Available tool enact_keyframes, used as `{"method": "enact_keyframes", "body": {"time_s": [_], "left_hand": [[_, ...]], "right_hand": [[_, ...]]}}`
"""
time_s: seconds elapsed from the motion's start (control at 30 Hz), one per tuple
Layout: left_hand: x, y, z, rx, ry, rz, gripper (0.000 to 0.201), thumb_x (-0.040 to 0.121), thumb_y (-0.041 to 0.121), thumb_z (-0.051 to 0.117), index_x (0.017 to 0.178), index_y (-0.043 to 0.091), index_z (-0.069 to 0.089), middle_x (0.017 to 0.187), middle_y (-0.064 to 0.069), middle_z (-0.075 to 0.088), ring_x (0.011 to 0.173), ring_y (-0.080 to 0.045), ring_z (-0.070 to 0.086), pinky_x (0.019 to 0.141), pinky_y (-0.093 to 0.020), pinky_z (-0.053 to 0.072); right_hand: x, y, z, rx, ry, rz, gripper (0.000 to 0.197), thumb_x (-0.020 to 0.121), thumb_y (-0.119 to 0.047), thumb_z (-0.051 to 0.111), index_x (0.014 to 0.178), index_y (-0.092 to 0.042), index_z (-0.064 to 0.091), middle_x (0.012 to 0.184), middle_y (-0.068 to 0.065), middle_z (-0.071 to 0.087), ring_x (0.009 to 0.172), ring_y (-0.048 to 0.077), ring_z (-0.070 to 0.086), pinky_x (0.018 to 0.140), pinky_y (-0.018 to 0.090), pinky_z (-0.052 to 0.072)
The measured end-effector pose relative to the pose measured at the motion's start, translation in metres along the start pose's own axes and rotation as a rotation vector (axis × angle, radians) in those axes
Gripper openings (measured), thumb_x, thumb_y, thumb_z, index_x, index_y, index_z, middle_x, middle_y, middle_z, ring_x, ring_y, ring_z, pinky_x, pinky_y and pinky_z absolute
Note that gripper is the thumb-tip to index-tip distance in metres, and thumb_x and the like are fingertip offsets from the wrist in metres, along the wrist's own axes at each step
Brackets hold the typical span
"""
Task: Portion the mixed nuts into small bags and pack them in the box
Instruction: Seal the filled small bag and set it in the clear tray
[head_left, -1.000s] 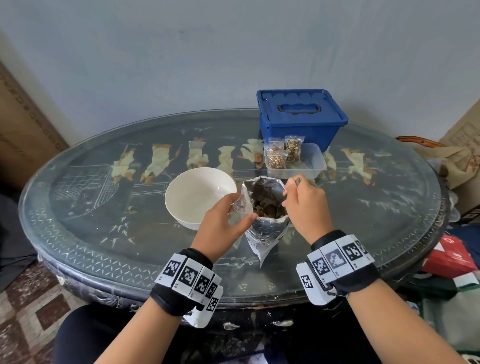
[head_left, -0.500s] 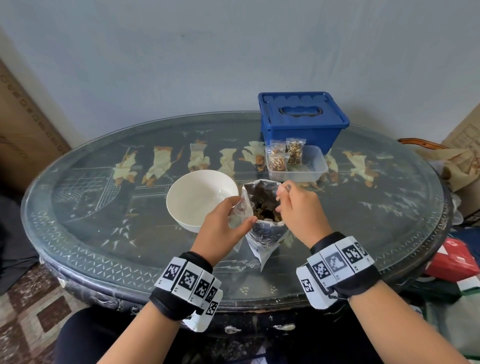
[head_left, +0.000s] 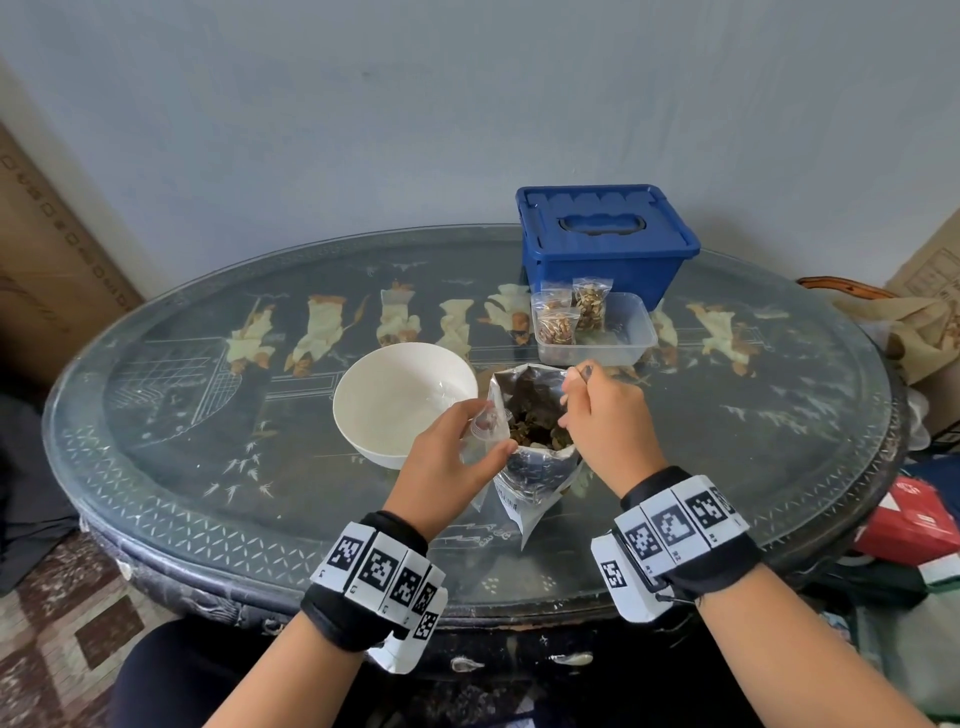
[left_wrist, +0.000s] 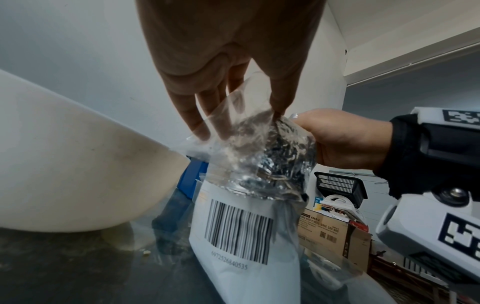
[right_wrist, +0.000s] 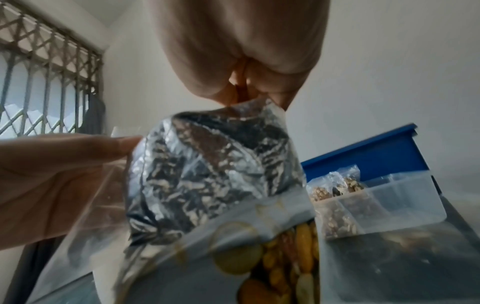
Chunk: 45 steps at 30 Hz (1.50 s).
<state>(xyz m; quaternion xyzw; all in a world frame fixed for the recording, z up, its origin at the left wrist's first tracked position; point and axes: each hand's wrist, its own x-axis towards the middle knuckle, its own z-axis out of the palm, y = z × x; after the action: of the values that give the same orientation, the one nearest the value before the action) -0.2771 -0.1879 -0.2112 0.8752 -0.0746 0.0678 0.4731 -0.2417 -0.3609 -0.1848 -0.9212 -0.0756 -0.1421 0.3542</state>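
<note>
A silver foil bag of mixed nuts (head_left: 535, 470) stands open at the table's near middle. My left hand (head_left: 491, 428) pinches a small clear bag (head_left: 483, 434) by its mouth against the foil bag's left rim; the clear bag (left_wrist: 233, 131) looks nearly empty. My right hand (head_left: 576, 395) is curled round a thin spoon handle (head_left: 584, 371) that reaches down into the foil bag; its scoop end is hidden. Behind stands a clear plastic box (head_left: 631, 343) with two filled small bags (head_left: 558, 330) upright at its left end.
A white bowl (head_left: 400, 400) sits just left of my left hand. A closed blue lidded box (head_left: 602, 244) stands behind the clear box at the table's far edge. Cardboard boxes and clutter (head_left: 914, 525) lie off the table's right side.
My right hand has shifted slightly left and lower over the foil bag's mouth. The left hand and its clear bag have stayed in place.
</note>
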Motion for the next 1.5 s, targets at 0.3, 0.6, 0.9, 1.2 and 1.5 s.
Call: {"method": "enact_keyframes", "body": {"time_s": [0.3,0.6,0.9,1.2,1.5], "left_hand": [[-0.002,0.001,0.0,0.008,0.001,0.0,0.049,0.083,0.031,0.066,0.126,0.014,0.05,0.122,0.0,0.059,0.104,-0.007,0.052,0.088,-0.013,0.039],[0.0,0.0,0.0,0.019,0.007,-0.003,0.05,0.083,0.032,0.066,0.126,0.014,0.05,0.123,0.0,0.058,0.105,-0.008,0.052,0.087,-0.012,0.038],[-0.001,-0.001,-0.001,0.024,0.004,0.003,0.052,0.082,0.034,0.067,0.126,0.013,0.05,0.123,-0.001,0.059,0.109,-0.012,0.055,0.091,-0.019,0.042],[0.001,0.0,-0.006,0.012,0.023,-0.008,0.053,0.079,0.032,0.071,0.125,0.013,0.052,0.121,0.0,0.059,0.1,-0.01,0.052,0.085,-0.018,0.042],[0.011,0.005,-0.015,0.032,0.036,0.046,0.052,0.075,0.033,0.073,0.12,0.013,0.055,0.109,0.003,0.057,0.088,-0.004,0.051,0.076,-0.007,0.039]], "right_hand": [[0.004,0.001,0.0,0.059,0.046,0.116,0.028,0.098,-0.016,0.035,0.087,-0.003,0.057,0.078,0.018,0.067,0.073,0.03,0.066,0.068,0.035,0.054],[0.001,-0.005,-0.007,0.151,-0.019,0.154,0.027,0.098,-0.016,0.037,0.083,-0.006,0.057,0.075,0.011,0.067,0.056,0.009,0.063,0.059,0.028,0.055],[-0.004,-0.005,-0.008,0.31,0.045,0.28,0.027,0.097,-0.011,0.037,0.076,-0.014,0.053,0.065,0.004,0.064,0.056,0.013,0.067,0.058,0.03,0.057],[0.002,0.009,-0.02,0.508,0.193,0.416,0.03,0.099,-0.013,0.037,0.074,-0.011,0.054,0.066,0.006,0.063,0.048,0.01,0.065,0.048,0.021,0.054],[0.004,0.016,-0.03,0.618,0.309,0.449,0.029,0.099,-0.012,0.037,0.073,-0.012,0.051,0.066,0.014,0.063,0.046,0.012,0.064,0.047,0.022,0.054]]}}
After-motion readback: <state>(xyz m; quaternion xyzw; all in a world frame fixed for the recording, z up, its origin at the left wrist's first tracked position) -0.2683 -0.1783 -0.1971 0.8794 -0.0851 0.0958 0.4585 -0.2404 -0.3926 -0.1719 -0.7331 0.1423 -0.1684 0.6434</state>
